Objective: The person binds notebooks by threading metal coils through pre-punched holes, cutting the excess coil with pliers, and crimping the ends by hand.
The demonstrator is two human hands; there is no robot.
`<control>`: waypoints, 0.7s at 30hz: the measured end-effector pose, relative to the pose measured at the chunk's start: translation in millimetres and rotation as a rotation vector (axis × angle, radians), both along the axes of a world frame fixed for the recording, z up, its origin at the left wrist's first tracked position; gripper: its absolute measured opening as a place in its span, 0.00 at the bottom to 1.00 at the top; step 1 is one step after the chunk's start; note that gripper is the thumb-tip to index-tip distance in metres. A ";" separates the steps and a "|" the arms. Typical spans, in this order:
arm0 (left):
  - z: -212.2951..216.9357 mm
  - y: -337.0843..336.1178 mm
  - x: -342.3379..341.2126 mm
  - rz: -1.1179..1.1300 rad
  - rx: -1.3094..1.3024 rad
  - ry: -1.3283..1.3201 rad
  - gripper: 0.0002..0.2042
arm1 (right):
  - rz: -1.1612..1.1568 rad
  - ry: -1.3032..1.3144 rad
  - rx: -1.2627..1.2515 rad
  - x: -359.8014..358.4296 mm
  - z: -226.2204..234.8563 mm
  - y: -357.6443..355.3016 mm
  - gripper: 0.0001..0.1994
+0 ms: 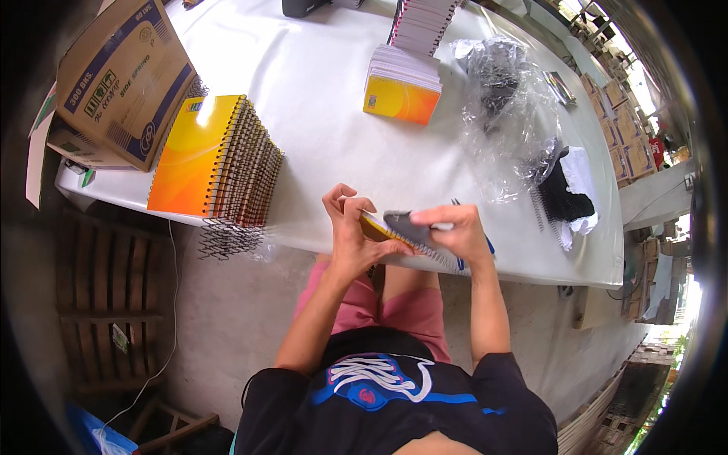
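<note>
White table (318, 136) bears bound stack (193, 167); rt. of stack, your L hand (351, 227) clamps a yellow notebook (374, 227). Your R hand (459, 229) grips a dark-grey piece (403, 224) nr. its wire coil (438, 258).

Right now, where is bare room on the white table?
The widest bare patch of the table lies between the spiral notebook stack and the yellow-orange pads. Crowded: the right, with clear plastic wrap; the left, by the cardboard box; and the middle near edge, where the left hand holds a yellow booklet and the right hand a grey piece.
</note>
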State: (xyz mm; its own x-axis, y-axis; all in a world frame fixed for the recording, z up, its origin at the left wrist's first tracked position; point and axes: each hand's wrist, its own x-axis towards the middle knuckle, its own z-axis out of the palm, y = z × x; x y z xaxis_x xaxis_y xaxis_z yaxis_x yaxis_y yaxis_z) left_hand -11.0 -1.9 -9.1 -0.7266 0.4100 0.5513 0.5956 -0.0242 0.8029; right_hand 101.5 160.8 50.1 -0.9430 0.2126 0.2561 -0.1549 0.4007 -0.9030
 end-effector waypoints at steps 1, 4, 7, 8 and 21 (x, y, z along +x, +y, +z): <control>0.1 0.5 -1.3 -0.014 0.004 -0.010 0.40 | -0.072 -0.008 -0.116 1.9 -7.8 4.3 0.13; -9.6 1.5 -3.8 -0.033 0.017 -0.038 0.43 | 0.106 0.128 -0.239 0.7 1.2 -2.7 0.16; -10.8 4.9 -3.3 -0.068 0.102 -0.159 0.47 | -0.009 -0.048 -0.146 -10.9 -0.3 -2.4 0.15; -11.4 4.3 -3.6 -0.103 0.089 -0.189 0.50 | -0.011 0.018 -0.277 -8.8 -2.5 1.5 0.15; -11.1 2.3 -6.0 -0.146 0.044 -0.186 0.52 | 0.000 0.018 -0.164 -34.6 2.0 -11.8 0.15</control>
State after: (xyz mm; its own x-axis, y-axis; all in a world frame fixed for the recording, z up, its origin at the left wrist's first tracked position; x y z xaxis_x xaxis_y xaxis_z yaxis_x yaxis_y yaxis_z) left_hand -17.0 0.4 -20.2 -0.7523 0.4967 0.4328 0.4250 -0.1360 0.8949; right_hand 67.0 148.9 52.1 -0.9385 0.2533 0.2348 -0.1716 0.2478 -0.9535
